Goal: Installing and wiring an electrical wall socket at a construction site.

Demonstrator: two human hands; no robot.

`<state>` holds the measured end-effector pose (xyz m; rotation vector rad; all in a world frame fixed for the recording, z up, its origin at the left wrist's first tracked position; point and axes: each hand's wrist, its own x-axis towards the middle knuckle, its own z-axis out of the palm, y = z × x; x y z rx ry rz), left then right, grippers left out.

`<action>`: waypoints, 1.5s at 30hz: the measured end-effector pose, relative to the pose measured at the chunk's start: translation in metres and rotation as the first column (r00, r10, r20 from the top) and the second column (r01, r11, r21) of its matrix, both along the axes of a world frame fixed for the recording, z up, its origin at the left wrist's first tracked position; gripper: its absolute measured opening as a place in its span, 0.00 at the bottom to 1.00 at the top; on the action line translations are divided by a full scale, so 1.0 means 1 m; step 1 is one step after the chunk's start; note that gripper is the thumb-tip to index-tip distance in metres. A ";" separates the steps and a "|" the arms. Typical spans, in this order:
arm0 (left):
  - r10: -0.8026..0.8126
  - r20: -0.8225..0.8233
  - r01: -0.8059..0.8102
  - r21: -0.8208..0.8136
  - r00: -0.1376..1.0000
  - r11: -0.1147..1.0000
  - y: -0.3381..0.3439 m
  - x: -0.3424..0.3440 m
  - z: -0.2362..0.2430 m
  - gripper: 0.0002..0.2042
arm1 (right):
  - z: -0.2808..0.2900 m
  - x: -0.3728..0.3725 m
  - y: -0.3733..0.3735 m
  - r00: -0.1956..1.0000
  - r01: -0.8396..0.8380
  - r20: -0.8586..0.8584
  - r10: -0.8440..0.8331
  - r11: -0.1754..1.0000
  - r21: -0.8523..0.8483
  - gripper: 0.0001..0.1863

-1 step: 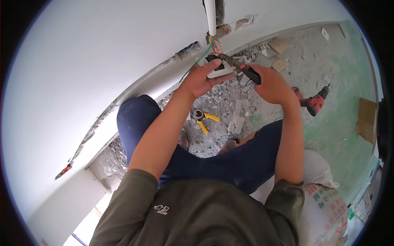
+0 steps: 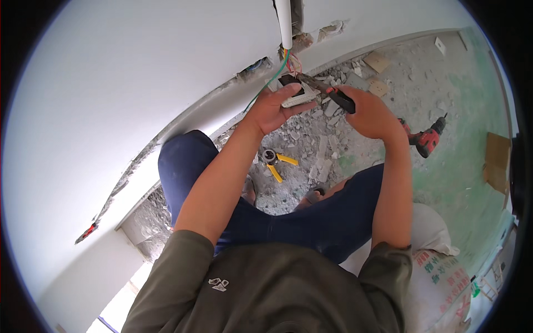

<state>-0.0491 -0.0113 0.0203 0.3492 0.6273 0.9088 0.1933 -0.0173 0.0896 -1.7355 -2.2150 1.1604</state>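
My left hand (image 2: 268,112) holds a white electrical faceplate (image 2: 302,100) with a dark back, its thumb on top and fingers underneath. In my right hand (image 2: 371,115) is a pair of pliers (image 2: 342,100) with black and red handles. The jaws reach the far edge of the faceplate, where thin red wires (image 2: 296,62) come down; whether they grip a wire is too small to tell. A green wire (image 2: 273,77) runs from the white conduit (image 2: 283,25) past the faceplate, along the wall's foot.
Yellow-handled pliers (image 2: 270,157) lie on the rubble between my feet. A red and black cordless drill (image 2: 427,142) rests on the floor at right. Broken masonry (image 2: 322,158) and cardboard pieces (image 2: 377,61) are scattered about. White sacks (image 2: 441,280) stand by my right side; the chased wall (image 2: 139,83) is at left.
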 end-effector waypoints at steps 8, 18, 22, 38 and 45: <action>-0.069 -0.256 0.094 0.089 0.964 0.992 0.008 -0.013 -0.004 0.27 | -0.002 0.004 0.008 0.996 -0.031 -0.083 0.034 0.999 0.028 0.35; -0.104 -0.222 0.131 0.107 0.969 0.986 0.011 -0.009 -0.007 0.32 | -0.012 0.014 0.015 0.988 -0.076 -0.131 0.084 0.995 0.068 0.36; -0.095 -0.232 0.125 0.115 0.968 0.986 0.013 -0.009 -0.008 0.33 | -0.011 0.014 0.019 0.987 -0.078 -0.135 0.082 0.996 0.038 0.36; -0.041 0.056 0.041 0.001 0.998 0.999 0.009 0.000 -0.006 0.27 | -0.015 0.015 0.009 0.971 -0.120 -0.198 0.132 0.990 0.069 0.30; 0.069 -0.022 -0.071 -0.083 0.997 0.994 0.009 0.010 0.005 0.23 | 0.010 0.024 -0.001 0.986 -0.086 -0.150 0.067 0.989 -0.121 0.28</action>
